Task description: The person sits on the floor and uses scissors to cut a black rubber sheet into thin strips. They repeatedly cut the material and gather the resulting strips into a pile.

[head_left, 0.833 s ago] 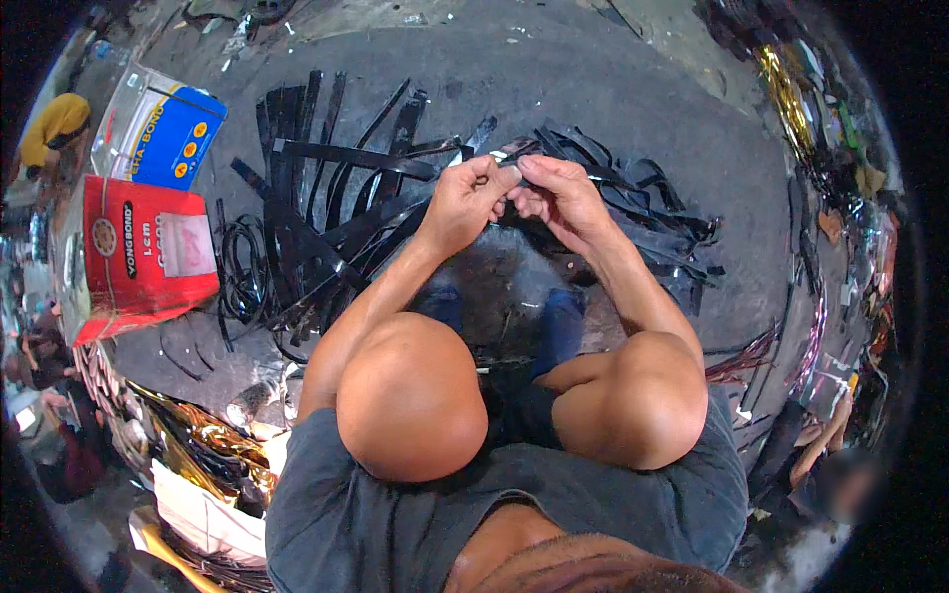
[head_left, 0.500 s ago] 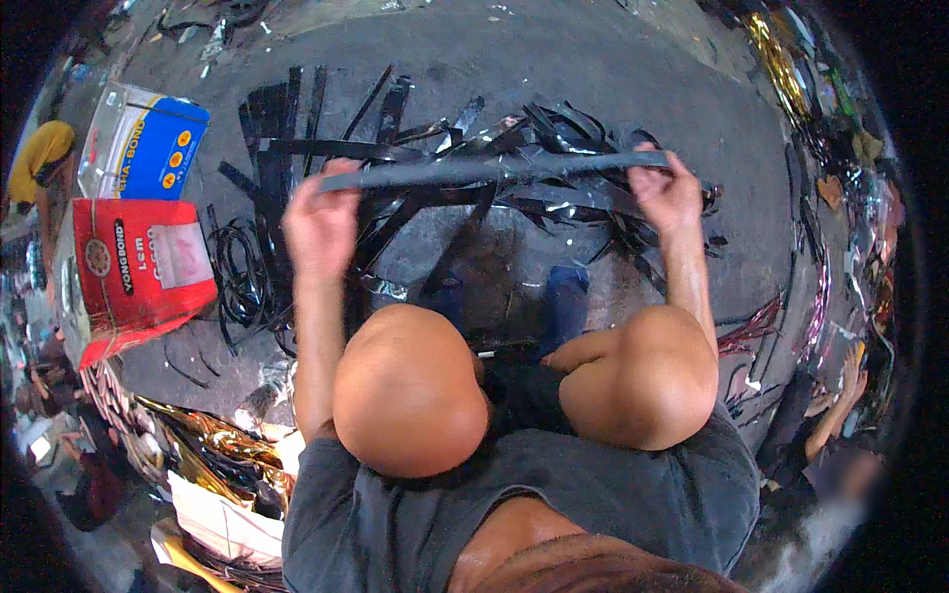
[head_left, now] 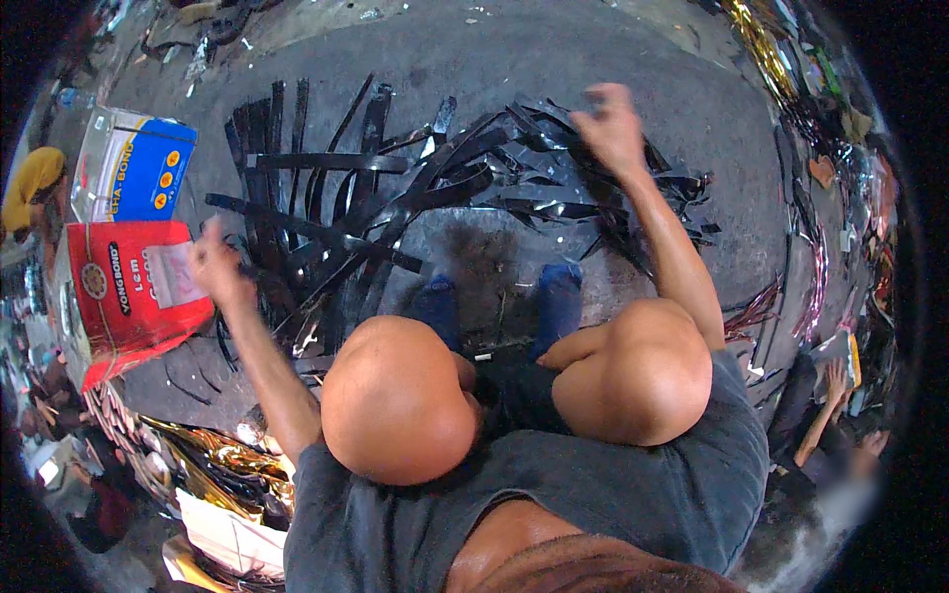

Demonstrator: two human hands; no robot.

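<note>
My left hand (head_left: 221,267) is somewhat blurred beside a red box (head_left: 129,287), its fingers apart and no strip visible in it. My right hand (head_left: 613,133) is raised over the far right part of a pile of glossy black strips (head_left: 554,148), thumb and fingers apart, seemingly with nothing in them. A long black strip (head_left: 316,233) lies slantwise across the left of the pile, its far end close to my left hand. Several more strips (head_left: 262,188) lie side by side at the left, with another strip (head_left: 331,162) across them.
A blue and white box (head_left: 148,168) stands beyond the red one. Gold foil (head_left: 227,460) lies at the lower left, more gold foil (head_left: 761,49) at the far right. Other people are at both edges, one with a yellow head covering (head_left: 38,183). My knees (head_left: 400,400) are close in front.
The strip stretched between my hands has been let go; a strip now lies slantwise on the left. My left hand moved left and nearer, my right hand farther away and slightly left.
</note>
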